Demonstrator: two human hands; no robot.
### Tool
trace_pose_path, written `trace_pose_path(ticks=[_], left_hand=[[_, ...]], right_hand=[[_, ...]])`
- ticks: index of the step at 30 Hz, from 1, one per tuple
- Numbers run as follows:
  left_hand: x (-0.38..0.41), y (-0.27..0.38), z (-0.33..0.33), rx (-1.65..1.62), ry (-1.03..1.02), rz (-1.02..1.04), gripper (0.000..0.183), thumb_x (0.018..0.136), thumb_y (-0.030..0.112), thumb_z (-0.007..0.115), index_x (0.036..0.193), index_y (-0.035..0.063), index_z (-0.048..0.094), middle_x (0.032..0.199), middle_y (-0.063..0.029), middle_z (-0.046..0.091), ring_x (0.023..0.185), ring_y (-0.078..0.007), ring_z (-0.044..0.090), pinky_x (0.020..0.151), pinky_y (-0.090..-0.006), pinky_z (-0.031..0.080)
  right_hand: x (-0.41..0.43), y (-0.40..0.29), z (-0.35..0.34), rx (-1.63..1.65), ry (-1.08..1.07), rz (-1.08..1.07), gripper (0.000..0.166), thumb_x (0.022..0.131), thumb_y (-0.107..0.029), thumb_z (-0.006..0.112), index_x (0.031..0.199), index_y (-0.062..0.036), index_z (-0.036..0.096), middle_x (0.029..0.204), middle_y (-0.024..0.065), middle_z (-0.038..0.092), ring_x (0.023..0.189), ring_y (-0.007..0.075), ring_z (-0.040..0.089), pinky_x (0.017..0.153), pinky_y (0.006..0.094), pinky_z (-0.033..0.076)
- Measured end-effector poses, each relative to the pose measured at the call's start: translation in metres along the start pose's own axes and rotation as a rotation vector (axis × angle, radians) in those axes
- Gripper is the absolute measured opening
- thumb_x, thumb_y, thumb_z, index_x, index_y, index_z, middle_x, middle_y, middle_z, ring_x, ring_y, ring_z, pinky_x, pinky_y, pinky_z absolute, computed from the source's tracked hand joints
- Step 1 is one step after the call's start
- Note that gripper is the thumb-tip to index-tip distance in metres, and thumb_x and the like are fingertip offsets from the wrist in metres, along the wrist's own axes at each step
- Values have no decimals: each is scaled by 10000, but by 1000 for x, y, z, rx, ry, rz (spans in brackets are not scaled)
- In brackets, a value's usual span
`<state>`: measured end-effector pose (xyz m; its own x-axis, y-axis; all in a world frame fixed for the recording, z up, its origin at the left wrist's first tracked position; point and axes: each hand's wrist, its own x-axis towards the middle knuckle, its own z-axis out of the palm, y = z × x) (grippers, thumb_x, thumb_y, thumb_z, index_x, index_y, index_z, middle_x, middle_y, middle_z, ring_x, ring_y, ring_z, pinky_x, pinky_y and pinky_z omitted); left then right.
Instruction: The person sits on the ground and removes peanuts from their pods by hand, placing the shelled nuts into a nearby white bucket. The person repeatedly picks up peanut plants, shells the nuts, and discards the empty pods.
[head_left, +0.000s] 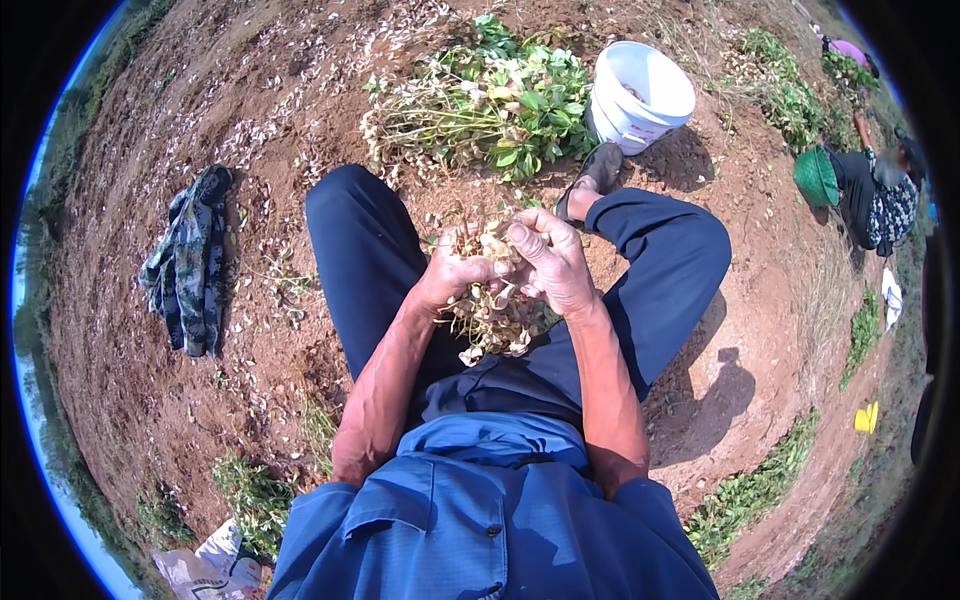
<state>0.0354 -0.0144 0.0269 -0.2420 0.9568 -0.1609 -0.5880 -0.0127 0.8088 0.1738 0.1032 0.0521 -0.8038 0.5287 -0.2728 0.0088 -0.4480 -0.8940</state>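
Between my knees, my left hand (459, 271) grips a bunch of dry peanut plants (491, 319), whose withered leaves and stems hang down over my lap. My right hand (553, 262) is at the upper part of the same bunch, thumb and fingers closed on the pods and roots. Some pale peanut pods (487, 241) show between the two hands; the fingertips partly hide them. Past my feet lies a heap of pulled peanut plants (495, 105) with green leaves and pods. A white plastic bucket (645, 97) stands at its right, with some peanuts visible inside.
A camouflage jacket (191, 262) lies on the soil at left. White sacks (214, 566) are at lower left. At far right are a co-worker (889, 199) beside a green basket (816, 176), another person in pink (849, 51), a yellow container (866, 418) and rows of green plants (757, 487).
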Motion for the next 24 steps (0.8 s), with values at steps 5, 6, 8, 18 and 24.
trace_pose_path(ticks=[5, 6, 8, 18, 24], left_hand=[[1, 2, 0, 3, -3, -30, 305, 789, 71, 781, 1056, -41, 686, 847, -87, 712, 615, -140, 626, 553, -277, 517], [0, 0, -3, 19, -3, -45, 331, 785, 74, 783, 1078, -45, 687, 869, -98, 720, 621, -147, 631, 561, -282, 519], [-4, -2, -3, 4, 55, -47, 350, 762, 94, 788, 1064, -41, 675, 824, -78, 700, 622, -139, 632, 565, -273, 513], [5, -6, -2, 53, 101, -23, 233, 773, 85, 789, 945, -16, 668, 757, -60, 668, 639, -150, 628, 596, -294, 519], [-7, -5, -13, 122, 180, -3, 176, 796, 106, 764, 898, 0, 667, 731, -56, 665, 639, -152, 625, 605, -315, 514]], right_hand=[[2, 5, 13, 276, 117, 53, 288, 995, -361, 654, 965, -80, 596, 675, -56, 520, 439, 24, 426, 351, 192, 327], [0, 5, 15, 354, 134, 105, 284, 1000, -367, 641, 967, -89, 593, 664, -55, 511, 425, 29, 411, 346, 193, 325], [5, 27, -2, 729, 87, 124, 276, 1024, -379, 594, 966, -110, 594, 637, -58, 477, 398, 37, 357, 335, 201, 311], [64, 13, -57, 1145, 188, 231, 261, 1073, -263, 491, 1000, -26, 574, 678, -15, 516, 434, 74, 401, 412, 224, 373], [155, -109, -113, 1038, 265, -117, 525, 1004, -411, 595, 1222, 66, 554, 1018, 212, 647, 762, 241, 643, 578, 304, 552]])
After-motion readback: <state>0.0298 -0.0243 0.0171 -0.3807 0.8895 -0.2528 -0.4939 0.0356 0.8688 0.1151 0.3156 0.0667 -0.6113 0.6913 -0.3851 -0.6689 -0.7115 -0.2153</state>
